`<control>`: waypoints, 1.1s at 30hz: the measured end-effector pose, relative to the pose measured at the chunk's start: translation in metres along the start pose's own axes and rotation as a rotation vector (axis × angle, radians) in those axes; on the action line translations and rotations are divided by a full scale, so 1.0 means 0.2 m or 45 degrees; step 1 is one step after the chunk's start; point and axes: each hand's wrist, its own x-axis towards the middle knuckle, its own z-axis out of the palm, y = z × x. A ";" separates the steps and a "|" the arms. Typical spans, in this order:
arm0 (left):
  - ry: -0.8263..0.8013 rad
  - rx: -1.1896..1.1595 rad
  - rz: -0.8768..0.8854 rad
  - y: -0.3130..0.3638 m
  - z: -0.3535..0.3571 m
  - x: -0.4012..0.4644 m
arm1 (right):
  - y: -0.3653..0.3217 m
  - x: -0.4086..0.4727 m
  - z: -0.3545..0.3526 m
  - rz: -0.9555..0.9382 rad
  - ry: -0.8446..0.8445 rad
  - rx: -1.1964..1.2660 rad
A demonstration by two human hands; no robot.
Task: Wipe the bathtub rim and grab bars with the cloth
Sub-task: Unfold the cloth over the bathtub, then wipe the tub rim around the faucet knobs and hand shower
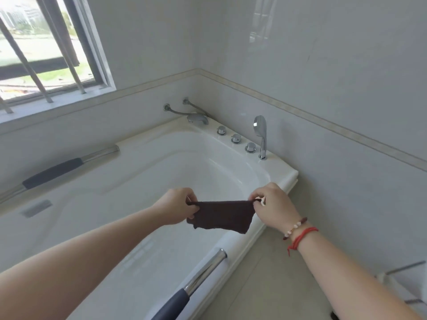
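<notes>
- Near grab bar (196,282) at 6 o'clock along tub rim (240,241).
- Left hand (178,207) and right hand (272,206) each pinch a top corner of cloth (221,215), taut above basin, off every edge.

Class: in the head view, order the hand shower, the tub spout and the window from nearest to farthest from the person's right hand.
From the right hand:
1. Hand shower, upright on the rim beyond it.
2. Tub spout, in the far corner.
3. Window, upper left.
</notes>
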 end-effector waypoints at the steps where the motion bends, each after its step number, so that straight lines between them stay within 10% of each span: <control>1: -0.025 -0.019 -0.011 -0.04 0.02 0.00 | 0.00 -0.01 0.03 0.030 -0.024 -0.020; 22: -0.023 -0.018 -0.063 -0.20 0.45 0.22 | 0.35 0.33 0.51 0.576 -0.229 0.656; 33: -0.866 0.268 0.210 0.00 0.79 0.32 | 0.81 0.29 0.71 0.826 -0.331 0.449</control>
